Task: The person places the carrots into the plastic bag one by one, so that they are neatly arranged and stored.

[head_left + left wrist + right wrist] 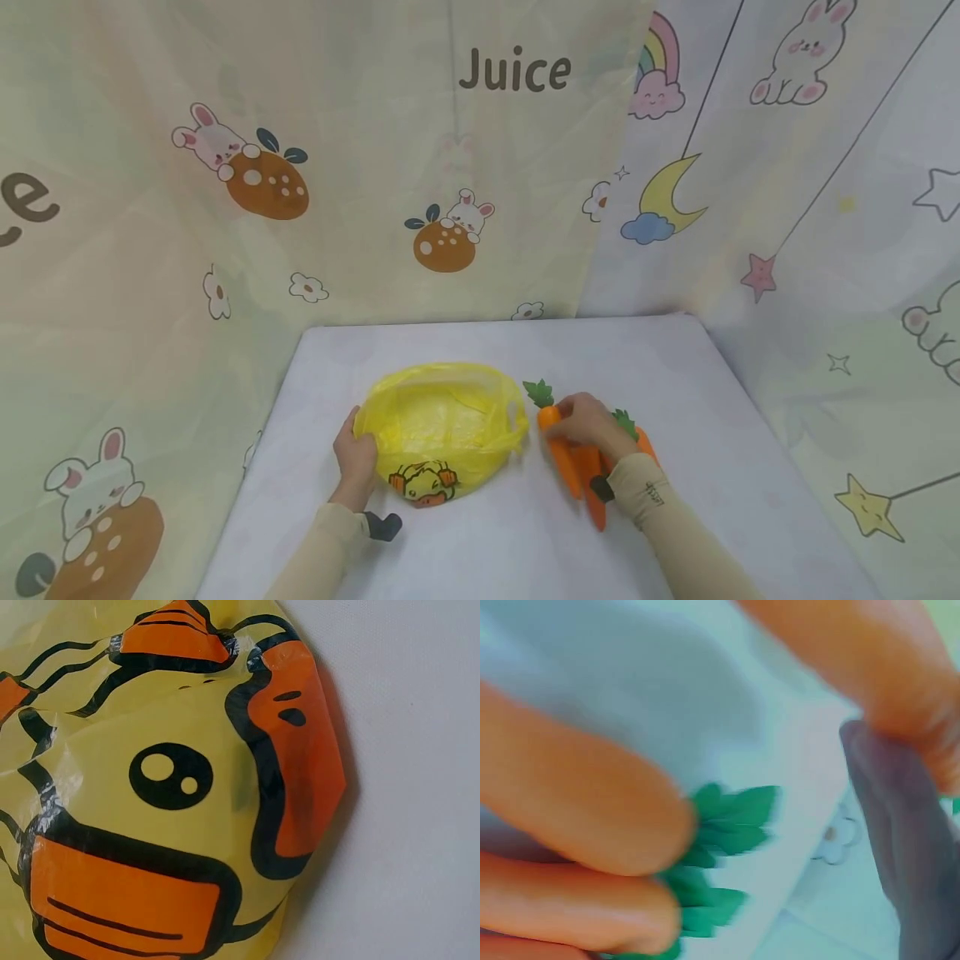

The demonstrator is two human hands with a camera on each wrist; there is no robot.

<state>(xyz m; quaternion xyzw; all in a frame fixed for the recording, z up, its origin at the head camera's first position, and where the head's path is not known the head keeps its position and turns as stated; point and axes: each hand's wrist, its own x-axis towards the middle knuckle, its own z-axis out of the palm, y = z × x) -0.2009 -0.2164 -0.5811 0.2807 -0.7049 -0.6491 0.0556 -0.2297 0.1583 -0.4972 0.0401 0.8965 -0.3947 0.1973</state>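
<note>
A yellow plastic bag [450, 421] lies with its mouth spread, a cartoon duck face printed on its near side. My left hand [354, 454] grips the bag's left edge, and the duck print [176, 776] fills much of the left wrist view. To the right of the bag, my right hand [591, 427] pinches an orange toy carrot [562, 458] near its leafy top. That same carrot [870, 652] crosses the upper right of the right wrist view, fingers [900, 817] against its thick end. More carrots [594, 498] lie under and beside this hand, partly hidden by it.
Both hands work over a white-covered table [480, 546]. Patterned curtains [360, 167] with rabbits and stars hang behind it and along both sides. In the right wrist view, loose carrots [577, 787] with green leaves [735, 821] lie close together.
</note>
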